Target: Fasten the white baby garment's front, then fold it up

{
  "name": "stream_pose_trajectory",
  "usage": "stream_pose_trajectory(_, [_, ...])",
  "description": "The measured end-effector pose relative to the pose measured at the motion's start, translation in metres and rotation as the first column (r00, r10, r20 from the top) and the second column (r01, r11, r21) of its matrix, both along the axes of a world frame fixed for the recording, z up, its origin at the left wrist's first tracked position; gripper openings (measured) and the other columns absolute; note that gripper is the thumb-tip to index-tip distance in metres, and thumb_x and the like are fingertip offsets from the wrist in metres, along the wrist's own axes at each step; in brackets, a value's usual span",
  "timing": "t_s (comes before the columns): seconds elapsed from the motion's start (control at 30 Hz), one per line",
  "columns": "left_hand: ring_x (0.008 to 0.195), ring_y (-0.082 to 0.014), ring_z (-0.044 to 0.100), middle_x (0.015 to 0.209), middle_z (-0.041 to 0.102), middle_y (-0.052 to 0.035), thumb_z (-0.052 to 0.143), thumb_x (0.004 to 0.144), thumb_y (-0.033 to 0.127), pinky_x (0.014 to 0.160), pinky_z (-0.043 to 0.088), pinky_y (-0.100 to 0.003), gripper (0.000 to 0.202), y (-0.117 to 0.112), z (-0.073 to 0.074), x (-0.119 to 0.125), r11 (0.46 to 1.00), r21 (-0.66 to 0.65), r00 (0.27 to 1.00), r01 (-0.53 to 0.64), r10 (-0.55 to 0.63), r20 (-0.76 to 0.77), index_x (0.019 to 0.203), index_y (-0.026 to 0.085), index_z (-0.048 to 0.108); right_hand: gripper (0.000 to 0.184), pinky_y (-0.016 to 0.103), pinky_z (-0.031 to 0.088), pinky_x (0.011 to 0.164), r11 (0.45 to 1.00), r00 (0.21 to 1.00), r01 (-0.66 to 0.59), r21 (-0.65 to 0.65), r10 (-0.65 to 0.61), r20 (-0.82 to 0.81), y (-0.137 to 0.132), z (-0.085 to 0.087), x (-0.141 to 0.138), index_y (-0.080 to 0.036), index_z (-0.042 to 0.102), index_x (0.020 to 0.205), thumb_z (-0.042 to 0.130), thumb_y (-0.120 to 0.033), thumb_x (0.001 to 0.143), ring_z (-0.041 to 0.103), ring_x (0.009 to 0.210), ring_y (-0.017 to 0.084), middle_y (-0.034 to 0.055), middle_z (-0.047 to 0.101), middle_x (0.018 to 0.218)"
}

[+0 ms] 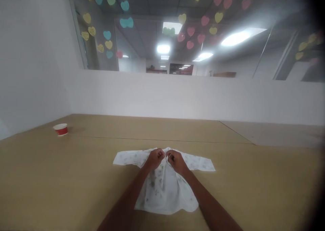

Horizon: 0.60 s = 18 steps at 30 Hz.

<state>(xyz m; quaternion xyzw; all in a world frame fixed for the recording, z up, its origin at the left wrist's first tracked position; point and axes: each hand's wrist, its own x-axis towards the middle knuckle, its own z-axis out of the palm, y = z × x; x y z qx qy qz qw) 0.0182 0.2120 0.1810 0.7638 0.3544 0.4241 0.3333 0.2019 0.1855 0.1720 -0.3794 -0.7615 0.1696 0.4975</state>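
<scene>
A red-and-white cup (61,130) stands near the tabletop's (83,177) far left corner; rightward, well out from the back edge, a white printed shirt (171,190) lies beneath both hands, sleeves stretched left to right, hem toward the person. The left hand (155,157) and right hand (176,160), equally near, curl almost closed, seemingly pinching its neckline, though blur obscures their grip. Behind the wood-toned surface, a white wall (152,94) meets heart-dotted glass (142,41).

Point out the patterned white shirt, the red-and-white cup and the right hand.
Patterned white shirt (155,191), head view: front panel.
Red-and-white cup (61,131), head view: red band.
Right hand (177,161), head view: back of hand.
</scene>
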Motion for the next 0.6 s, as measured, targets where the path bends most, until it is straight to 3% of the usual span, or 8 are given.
stream_pose_trajectory(0.23, [0.064,-0.0166,0.051,0.069,0.057,-0.0026,0.053,0.077,0.042,0.06,0.038,-0.026,0.028,0.0007,-0.0027,0.0023,0.999,-0.039,0.999,-0.022,0.023,0.03,0.077,0.015,0.059,0.024,0.019,0.036,0.059,1.0,0.999,-0.007,-0.027,0.006,-0.045,-0.0005,-0.0004,-0.0014,-0.014,0.064,0.088,0.044,-0.023,0.078,0.048,0.059,0.009,-0.0012,0.057,0.073])
stream_pose_trajectory(0.43, [0.063,-0.0171,0.055,0.068,0.06,-0.004,0.054,0.076,0.04,0.058,0.038,-0.025,0.026,0.0008,-0.0042,0.0028,0.998,-0.057,1.0,0.003,-0.002,0.019,0.076,0.014,0.06,0.024,0.019,0.033,0.052,0.982,0.986,-0.048,-0.183,0.018,-0.164,0.0027,-0.0023,-0.0018,-0.012,0.058,0.085,0.051,-0.034,0.078,0.045,0.053,0.009,-0.0019,0.051,0.063])
stream_pose_trajectory(0.6, [0.065,-0.017,0.055,0.07,0.06,-0.0049,0.057,0.076,0.039,0.06,0.038,-0.025,0.027,-0.0008,-0.0034,0.0008,0.995,-0.072,0.995,0.072,-0.067,0.077,0.078,0.013,0.062,0.032,0.021,0.035,0.056,0.967,0.99,-0.038,-0.252,0.002,-0.142,0.0017,0.0027,-0.0005,-0.011,0.063,0.081,0.051,-0.04,0.075,0.047,0.058,0.011,0.0009,0.053,0.065])
